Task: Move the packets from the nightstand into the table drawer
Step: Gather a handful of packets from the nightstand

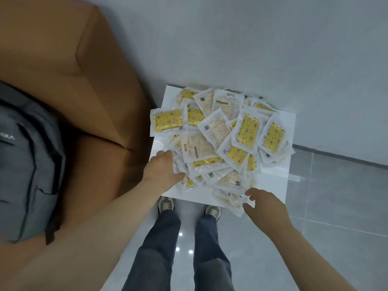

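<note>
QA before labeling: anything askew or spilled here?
Packets lie in a jumbled heap on the nightstand. One overhangs its left edge, several overhang the near edge by the right hand. None seen on the floor.

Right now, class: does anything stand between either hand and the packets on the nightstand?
Nothing visible does. The left hand touches the left edge of the packets piled on the white nightstand, and the right hand is at the pile's near corner. The drawer is out of view, so that path cannot be judged.
</note>
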### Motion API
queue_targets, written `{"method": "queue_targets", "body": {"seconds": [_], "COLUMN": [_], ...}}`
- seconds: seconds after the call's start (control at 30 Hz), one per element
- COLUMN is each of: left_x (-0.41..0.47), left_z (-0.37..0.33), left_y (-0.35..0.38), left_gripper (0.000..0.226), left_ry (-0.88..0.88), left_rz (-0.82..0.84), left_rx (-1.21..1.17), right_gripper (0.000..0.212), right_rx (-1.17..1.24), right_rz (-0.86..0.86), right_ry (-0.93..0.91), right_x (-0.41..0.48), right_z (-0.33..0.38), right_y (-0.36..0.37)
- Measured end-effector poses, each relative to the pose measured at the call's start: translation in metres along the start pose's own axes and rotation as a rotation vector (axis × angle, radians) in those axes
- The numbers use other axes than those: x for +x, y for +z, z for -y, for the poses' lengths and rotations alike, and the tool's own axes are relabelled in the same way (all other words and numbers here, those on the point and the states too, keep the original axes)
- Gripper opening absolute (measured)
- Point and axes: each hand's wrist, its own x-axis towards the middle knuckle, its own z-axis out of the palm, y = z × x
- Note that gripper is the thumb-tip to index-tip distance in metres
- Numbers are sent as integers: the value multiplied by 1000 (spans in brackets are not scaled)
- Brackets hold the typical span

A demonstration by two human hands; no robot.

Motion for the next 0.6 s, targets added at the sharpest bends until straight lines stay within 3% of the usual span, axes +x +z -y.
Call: {"method": "queue_targets", "body": {"seconds": [0.37,0.6], "left_x": [12,2], "left_z": [-9,-7], "left_y": [18,18], "left_gripper": [65,31], "left_ry": [-133,-222], "left_rz": [13,111], "left_rx": [-119,-370], "right_gripper": [32,32], "right_rx": [101,154], "right_rz": [-8,-13], "right_ry": [49,60], "right_x": [12,14], "right_z": [1,3], "right_y": [3,-2]}}
